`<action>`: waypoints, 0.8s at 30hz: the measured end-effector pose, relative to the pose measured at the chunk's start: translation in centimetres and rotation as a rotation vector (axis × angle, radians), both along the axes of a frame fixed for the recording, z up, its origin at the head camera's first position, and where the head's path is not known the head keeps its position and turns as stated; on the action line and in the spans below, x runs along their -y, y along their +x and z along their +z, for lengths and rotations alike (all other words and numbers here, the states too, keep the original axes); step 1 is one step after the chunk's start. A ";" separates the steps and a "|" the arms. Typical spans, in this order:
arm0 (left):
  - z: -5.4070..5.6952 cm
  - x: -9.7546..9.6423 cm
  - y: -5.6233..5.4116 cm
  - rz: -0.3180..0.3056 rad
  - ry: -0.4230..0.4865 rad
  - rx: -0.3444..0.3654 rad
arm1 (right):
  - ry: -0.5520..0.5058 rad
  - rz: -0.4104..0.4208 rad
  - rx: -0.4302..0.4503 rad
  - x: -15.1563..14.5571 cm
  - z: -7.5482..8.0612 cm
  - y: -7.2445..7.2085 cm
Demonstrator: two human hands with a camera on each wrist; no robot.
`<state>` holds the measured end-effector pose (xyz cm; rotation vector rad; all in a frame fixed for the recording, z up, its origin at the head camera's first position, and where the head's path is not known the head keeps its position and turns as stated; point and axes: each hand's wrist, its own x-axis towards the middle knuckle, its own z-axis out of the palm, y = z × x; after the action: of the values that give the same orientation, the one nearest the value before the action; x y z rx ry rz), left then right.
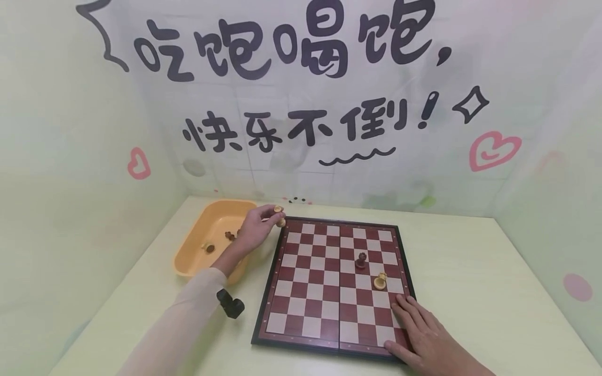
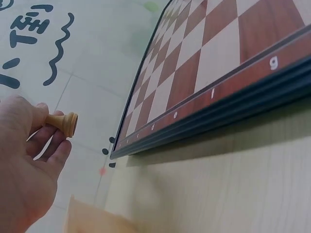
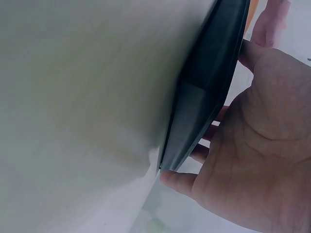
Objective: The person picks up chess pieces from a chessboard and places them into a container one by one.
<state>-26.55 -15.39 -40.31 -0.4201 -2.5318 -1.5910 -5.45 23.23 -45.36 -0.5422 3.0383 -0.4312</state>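
Note:
My left hand (image 1: 254, 227) is at the far left corner of the chessboard (image 1: 320, 282), between the board and the yellow tub. Its thumb and fingers pinch a light wooden chess piece (image 2: 61, 122). In the left wrist view the base of this piece points right, and its top is hidden by the fingers. My right hand (image 1: 425, 334) rests on the board's near right edge with its fingers extended. Toward the right of the board, a dark chess piece (image 1: 361, 260) stands upright. A light chess piece (image 1: 380, 282) stands nearer to the right hand.
The yellow plastic tub (image 1: 182, 268) sits left of the board. Several chess pieces lie inside, among them a dark one (image 1: 229, 236). Pale tabletop (image 1: 463, 271) extends right of the board. Behind the table hangs a printed curtain (image 1: 291, 104) with black lettering.

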 end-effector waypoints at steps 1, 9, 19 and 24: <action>0.0 0.3 0.1 0.007 -0.014 -0.008 | -0.001 0.001 -0.005 0.0 -0.1 0.0; -0.1 1.8 0.6 -0.010 -0.001 -0.019 | -0.009 -0.010 -0.038 0.4 -0.5 0.5; -0.1 3.0 0.7 0.013 0.008 -0.028 | -0.015 0.006 -0.075 0.1 -0.6 0.5; 0.0 3.5 0.9 0.011 0.014 -0.012 | -0.020 0.012 -0.074 0.1 -0.6 0.4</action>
<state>-25.67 -18.86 -40.32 -0.4129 -2.5088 -1.5962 -5.04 23.17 -45.99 -0.5905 3.1028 -0.4516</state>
